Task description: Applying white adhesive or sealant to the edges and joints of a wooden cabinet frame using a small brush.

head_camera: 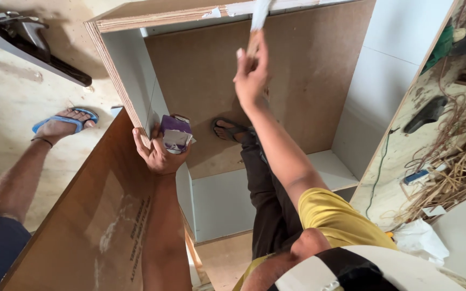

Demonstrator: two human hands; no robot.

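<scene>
We look down into an open plywood cabinet (319, 59) lying on the floor, its brown back panel facing us and its white inner walls around it. Our left hand (157, 151) grips a small purple-and-white pouch (176, 132), the fingers (142, 146) curled around it from below, and holds it just beside the cabinet's left side wall, near the raw layered edge of the plywood. Our right hand (251, 75) is raised over the back panel with its fingers clenched on the wooden handle of a brush (257, 24); the brush's pale upper part reaches up to the cabinet's top edge, touching or just over the white-smeared strip there, though we cannot tell which. A yellow sleeve covers our right upper arm. Our own foot in a dark sandal (228, 129) stands inside the cabinet, on the brown panel, between the two hands. A large brown board (90, 215) leans at the lower left, touching the cabinet's left wall. Beyond it, another person's foot in a blue sandal (63, 124) rests on the pale plywood floor, well apart from our hands. To the right of the cabinet lies a heap of thin wood strips (459, 167).
</scene>
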